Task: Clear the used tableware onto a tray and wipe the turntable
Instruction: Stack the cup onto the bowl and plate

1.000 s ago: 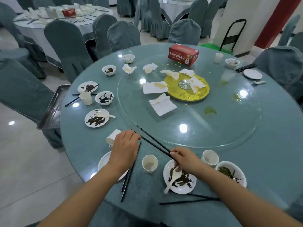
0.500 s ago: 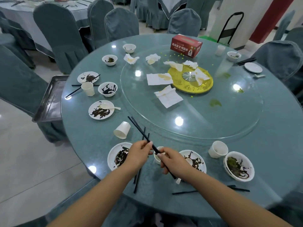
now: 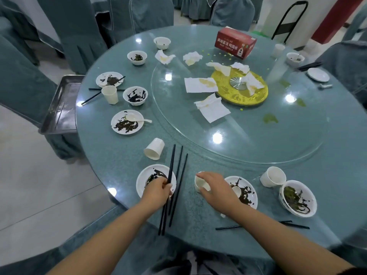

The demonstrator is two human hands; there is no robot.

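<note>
My left hand [image 3: 157, 188] grips a bundle of black chopsticks [image 3: 172, 166] over a dirty white plate [image 3: 143, 179] at the near edge of the table. My right hand [image 3: 217, 188] curls round a small white cup [image 3: 200, 183] standing beside another dirty plate [image 3: 248, 192] with a spoon on it. The glass turntable [image 3: 248, 139] carries stained napkins [image 3: 213, 109], a yellow disc [image 3: 240, 96] and a red box [image 3: 235, 42]. A metal tray [image 3: 61, 108] sits on a chair at the left.
Several more dirty plates, bowls and cups ring the table: a plate with a spoon [image 3: 127, 122], a tipped cup [image 3: 155, 148], a cup [image 3: 274, 176] and bowl [image 3: 297, 197] at right. Loose chopsticks [image 3: 262, 225] lie near the front edge. Covered chairs surround the table.
The chopsticks passed from my right hand into my left, which now holds them upright over the plate. My right hand moved onto the small cup.
</note>
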